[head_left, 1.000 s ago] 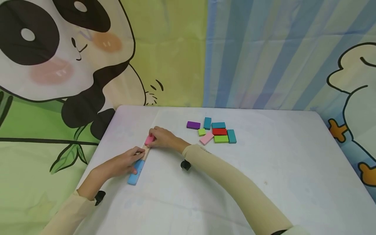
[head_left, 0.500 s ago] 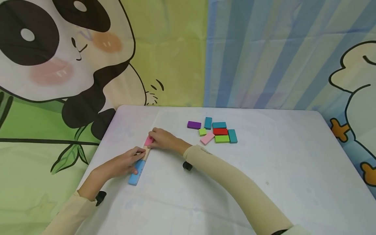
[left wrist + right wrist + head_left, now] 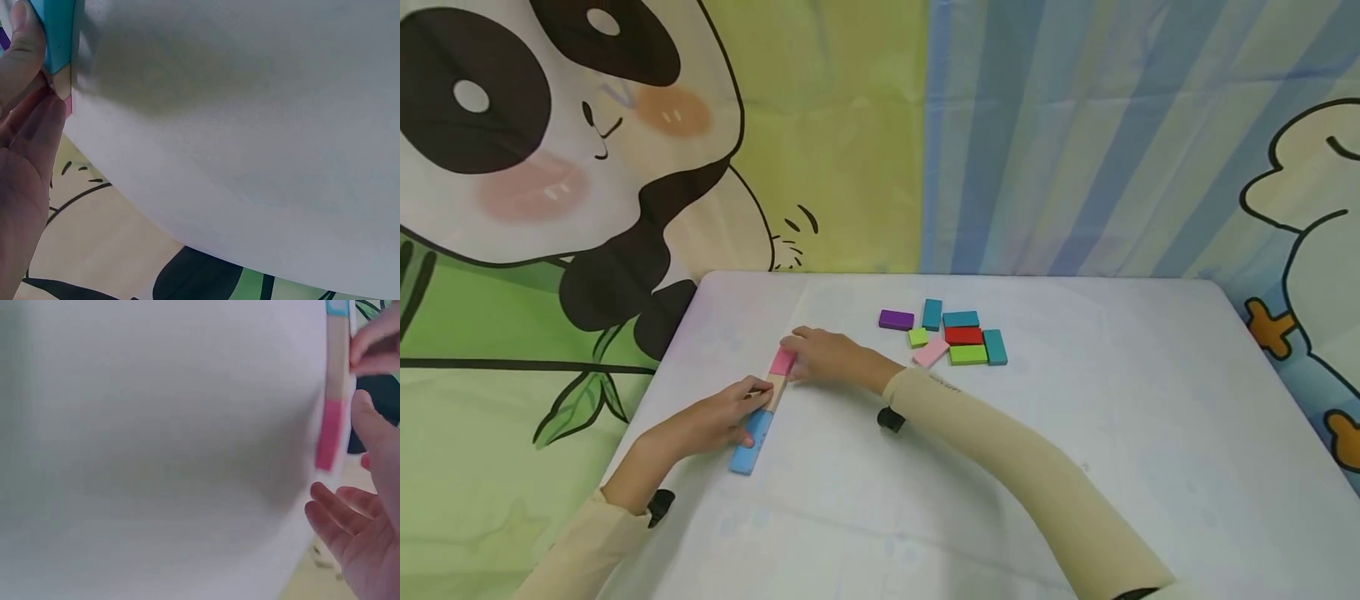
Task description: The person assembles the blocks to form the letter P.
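Observation:
A light blue block [image 3: 751,442], a bare-wood block [image 3: 777,392] and a pink block [image 3: 782,361] lie end to end in a slanting row on the white table. My left hand [image 3: 718,417] rests on the row from its left side, the thumb over the blue block and the fingertips at the edge of the wood one. In the right wrist view, the left fingers touch the side of the wood block [image 3: 338,356]. My right hand [image 3: 831,357] is beside the pink block with nothing in its grasp; a gap shows between its spread fingers and the pink block [image 3: 330,434] in the right wrist view.
To the right of the row lies a loose group: a purple block [image 3: 897,319], several teal blocks [image 3: 995,347], a red block [image 3: 963,336], two green ones [image 3: 967,355] and a pale pink one [image 3: 931,352]. A printed cloth backdrop [image 3: 842,167] hangs behind the table [image 3: 1075,467].
My right hand has let go of the pink block and shifted slightly right, so more of that block shows. The left hand and the row stay in place.

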{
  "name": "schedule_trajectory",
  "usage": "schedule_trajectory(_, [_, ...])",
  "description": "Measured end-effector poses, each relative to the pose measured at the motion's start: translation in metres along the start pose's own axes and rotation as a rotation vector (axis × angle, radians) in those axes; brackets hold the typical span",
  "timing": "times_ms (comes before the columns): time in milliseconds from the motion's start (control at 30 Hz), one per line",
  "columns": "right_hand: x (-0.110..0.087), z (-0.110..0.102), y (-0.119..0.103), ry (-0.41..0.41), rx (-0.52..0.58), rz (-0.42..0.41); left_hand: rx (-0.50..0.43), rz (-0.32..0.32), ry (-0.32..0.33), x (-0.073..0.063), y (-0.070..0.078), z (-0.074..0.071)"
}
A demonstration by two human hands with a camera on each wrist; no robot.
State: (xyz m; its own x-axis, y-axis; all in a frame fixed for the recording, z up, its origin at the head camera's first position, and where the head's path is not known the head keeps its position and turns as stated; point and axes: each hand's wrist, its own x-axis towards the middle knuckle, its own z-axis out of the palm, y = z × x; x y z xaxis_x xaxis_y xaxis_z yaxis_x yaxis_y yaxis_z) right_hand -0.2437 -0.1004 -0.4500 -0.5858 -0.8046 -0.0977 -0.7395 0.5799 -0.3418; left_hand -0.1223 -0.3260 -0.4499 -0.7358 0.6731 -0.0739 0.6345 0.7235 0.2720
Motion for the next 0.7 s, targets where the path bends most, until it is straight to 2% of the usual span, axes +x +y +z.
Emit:
schedule_trajectory(133, [-0.024, -0.031, 0.031, -0.033, 0.006, 0.046, 0.016, 0.015, 0.019, 0.000, 0.000, 0.002])
schedule_trajectory(333, [-0.078, -0.066, 0.103, 0.019, -0.083, 0.109, 0.067, 0.069, 0.069, -0.004, 0.000, 0.002])
schedule_trajectory(433, [-0.106, -0.073, 0.134, 0.027, -0.097, 0.174, 0.072, 0.077, 0.086, -0.005, 0.000, 0.002])
schedule_trajectory(533, [-0.128, -0.073, 0.158, -0.008, -0.070, 0.228, 0.074, 0.095, 0.105, -0.005, 0.000, 0.002])
schedule_trajectory(700, [-0.150, -0.067, 0.177, -0.070, -0.008, 0.252, 0.063, 0.120, 0.110, -0.002, -0.002, 0.004])
